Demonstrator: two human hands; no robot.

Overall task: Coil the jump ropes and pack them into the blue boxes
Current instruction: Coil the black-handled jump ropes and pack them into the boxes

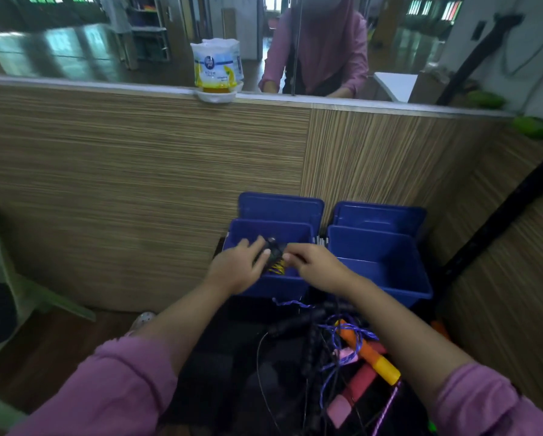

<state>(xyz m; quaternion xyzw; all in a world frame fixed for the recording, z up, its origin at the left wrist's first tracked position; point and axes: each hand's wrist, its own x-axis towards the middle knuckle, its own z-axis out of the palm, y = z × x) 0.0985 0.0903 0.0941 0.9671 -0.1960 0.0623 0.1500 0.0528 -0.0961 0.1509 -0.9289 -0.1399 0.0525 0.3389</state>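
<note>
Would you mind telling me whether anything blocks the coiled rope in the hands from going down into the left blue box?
Nothing visible does. The left hand and right hand hold the coiled rope right over the open left blue box; its lid stands upright behind. The box floor beneath the hands is hidden.

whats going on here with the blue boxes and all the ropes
A person in pink sleeves holds a coiled jump rope with black handles over the left blue plastic box, left hand and right hand both gripping it. The right blue plastic box looks empty. A tangle of uncoiled ropes waits below.
</note>
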